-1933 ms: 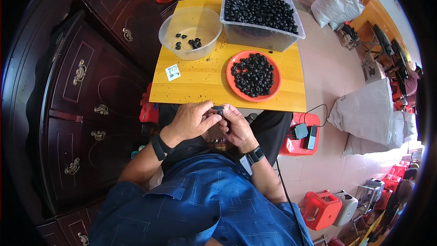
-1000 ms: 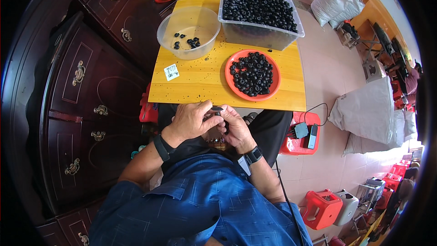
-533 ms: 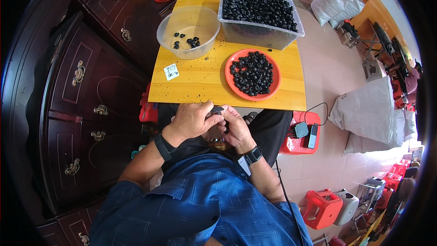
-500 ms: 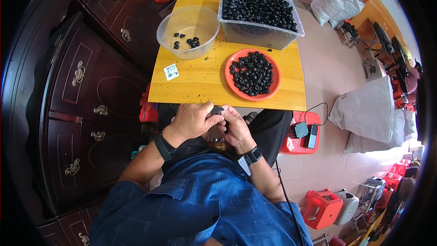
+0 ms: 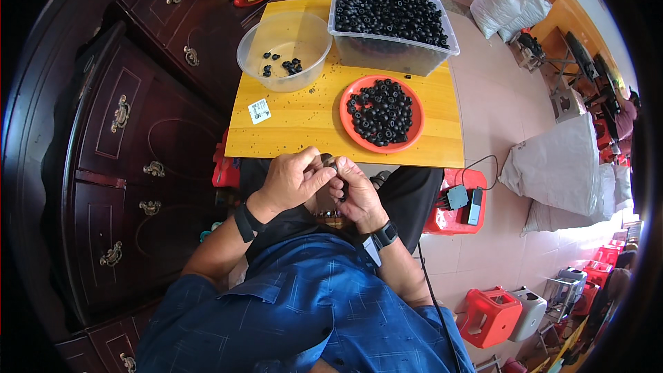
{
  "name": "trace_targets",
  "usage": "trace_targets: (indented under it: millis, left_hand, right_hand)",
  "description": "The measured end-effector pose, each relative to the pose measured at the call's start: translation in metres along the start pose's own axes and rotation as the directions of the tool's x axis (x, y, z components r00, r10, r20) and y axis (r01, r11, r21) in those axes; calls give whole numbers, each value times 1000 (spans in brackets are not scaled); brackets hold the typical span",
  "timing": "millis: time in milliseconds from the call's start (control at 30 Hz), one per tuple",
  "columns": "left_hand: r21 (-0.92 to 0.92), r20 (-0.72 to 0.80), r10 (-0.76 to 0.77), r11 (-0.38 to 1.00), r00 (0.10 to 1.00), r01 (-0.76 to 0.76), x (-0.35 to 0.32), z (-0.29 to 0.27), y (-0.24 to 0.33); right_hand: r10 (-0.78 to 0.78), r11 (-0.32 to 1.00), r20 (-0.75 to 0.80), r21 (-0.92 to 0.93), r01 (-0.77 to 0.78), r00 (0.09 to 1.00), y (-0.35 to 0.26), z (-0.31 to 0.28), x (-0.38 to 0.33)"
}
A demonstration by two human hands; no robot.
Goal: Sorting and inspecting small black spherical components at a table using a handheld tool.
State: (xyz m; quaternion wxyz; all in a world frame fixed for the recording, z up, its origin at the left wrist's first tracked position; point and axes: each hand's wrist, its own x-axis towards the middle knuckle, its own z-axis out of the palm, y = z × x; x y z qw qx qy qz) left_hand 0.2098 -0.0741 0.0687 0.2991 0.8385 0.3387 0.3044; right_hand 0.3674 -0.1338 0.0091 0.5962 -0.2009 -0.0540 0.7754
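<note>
My left hand [image 5: 284, 181] and my right hand [image 5: 360, 197] meet over my lap, just short of the table's near edge. Between their fingertips is a small black part [image 5: 329, 164], mostly covered by the fingers. My right thumb and curled fingers press on it, and more dark material shows under that thumb. The left thumb and fingers close in on it from the other side. Beyond the hands, an orange-red plate [image 5: 344, 123] on the yellow table [image 5: 290, 139] holds many small black ring-shaped parts [image 5: 383, 112].
A clear tub [image 5: 447, 40] heaped with black parts stands at the back. Left of it, a round translucent bowl [image 5: 247, 61] holds several. A white label [image 5: 260, 111] and black crumbs dot the tabletop. Dark cabinets [image 5: 110, 121] flank the left; a red stool [image 5: 435, 224] carries small devices.
The left fingers have shifted and spread slightly around the small black part, which appears turned and shows less. My right hand keeps nearly the same place.
</note>
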Motion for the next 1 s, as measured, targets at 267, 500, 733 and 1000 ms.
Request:
trace_targets:
  millis: [267, 500, 733, 1000]
  left_hand:
    - [-226, 51, -76, 970, 996, 86, 0, 4, -8]
    - [-371, 124, -162, 907, 979, 197, -3, 6, -17]
    - [-322, 110, -167, 927, 980, 194, -1, 7, -15]
    - [-189, 151, -150, 966, 977, 178, 2, 3, -9]
  right_hand:
    - [-2, 997, 50, -71, 6, 999, 0, -2, 0]
    - [21, 999, -3, -44, -21, 1000, 2, -3, -1]
    - [-8, 996, 17, -85, 9, 1000, 4, -6, 2]
    - [-6, 995, 4, -101, 6, 1000, 1, -9, 6]
